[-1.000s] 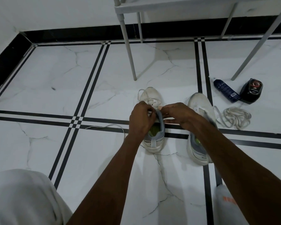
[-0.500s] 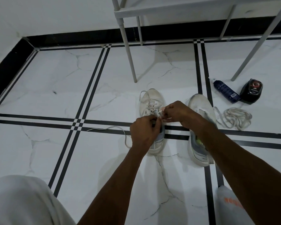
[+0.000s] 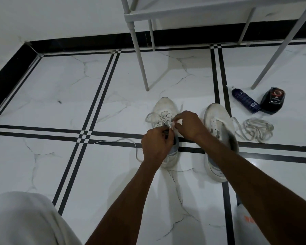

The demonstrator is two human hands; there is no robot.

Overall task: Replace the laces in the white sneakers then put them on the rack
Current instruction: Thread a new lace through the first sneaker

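Two white sneakers are shown on the tiled floor [image 3: 60, 85], both with toes pointed away from the viewer toward the rack [image 3: 184, 12], long axes roughly parallel and running near to far. The left sneaker [image 3: 163, 110] is partly laced; its lace [image 3: 159, 119] is crossed over the forefoot, and a loose end [image 3: 117, 140] is trailed leftward across the black tile stripe. The left hand [image 3: 156, 145] is curled over the shoe's throat, fingers closed on the lace. The right hand [image 3: 188, 125] is held just beyond it, with fingertips pinched on a lace end. The right sneaker [image 3: 217, 124] is seen unlaced, eyelets bare, partly hidden by the right forearm. A heap of loose lace [image 3: 256, 129] is laid just right of it; farther off lie a dark bottle [image 3: 245, 100] and a black container [image 3: 273, 100], touching. Open floor is left to the left of the shoes; a rack leg [image 3: 141, 64] stands just beyond the left toe.
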